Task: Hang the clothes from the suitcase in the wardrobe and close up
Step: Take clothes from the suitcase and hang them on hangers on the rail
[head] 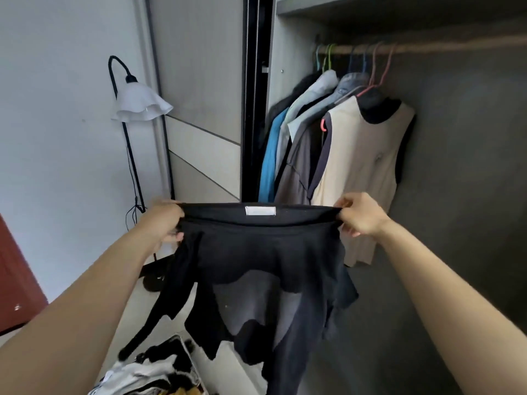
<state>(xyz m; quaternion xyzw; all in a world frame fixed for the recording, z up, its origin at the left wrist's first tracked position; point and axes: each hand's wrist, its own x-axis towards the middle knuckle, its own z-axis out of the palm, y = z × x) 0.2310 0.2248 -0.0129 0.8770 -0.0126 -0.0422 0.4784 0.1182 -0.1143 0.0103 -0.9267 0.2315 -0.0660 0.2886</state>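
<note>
Head view, facing the open wardrobe (456, 166). Both bare arms extended forward. Left hand (165, 220) and right hand (359, 215) each hold one end of the waistband of a black garment (256, 252), stretched level between them in front of the wardrobe opening. Left grip: fingers curled and pinching the band's left end. Right grip: thumb and fingers pinching the band's right end. White label (260, 210) sits at mid-waistband, facing the camera. The rest of the garment hangs loose below, partly sheer, with a dark strap trailing down on the left.

Rail (427, 48) inside the wardrobe carries several hangers with clothes: a blue piece, grey pieces, and a cream sleeveless top (362, 172) nearest the right hand.

Open suitcase (159, 372) at bottom left, holding mixed clothes. Floor lamp (139, 104) with a white shade stands against the wall to the left of the wardrobe door (199, 95)
</note>
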